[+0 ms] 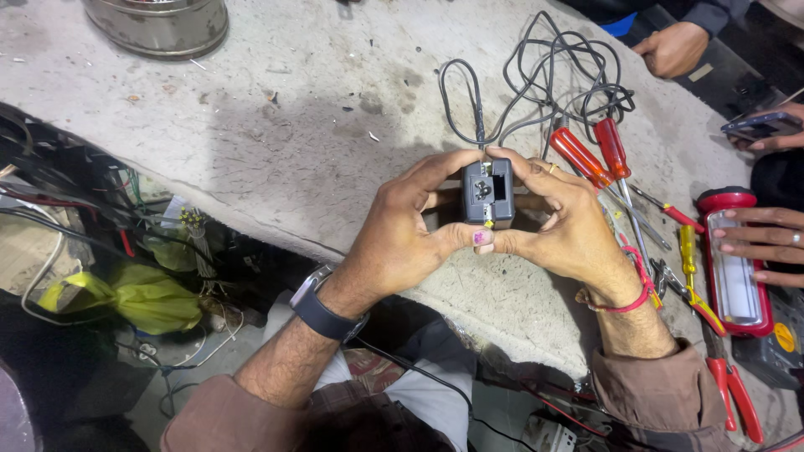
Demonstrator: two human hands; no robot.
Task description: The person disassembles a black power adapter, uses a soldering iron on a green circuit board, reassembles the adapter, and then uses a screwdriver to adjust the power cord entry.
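Both of my hands hold a small dark grey plastic box [488,192], open-faced with metal parts inside, above the concrete slab [293,125]. My left hand [402,230] grips its left side with thumb below and fingers above. My right hand [561,222] grips the right side, the thumb pressing at the bottom. A grey cable [536,84] runs from the box's top to a tangle behind it.
Two red-handled screwdrivers [595,151] lie right of my hands, with a yellow screwdriver [687,251] and red pliers [733,389]. Another person's hands rest on a red lamp [733,268] and hold a phone [758,125]. A steel pot [159,25] stands far left; wires hang at left.
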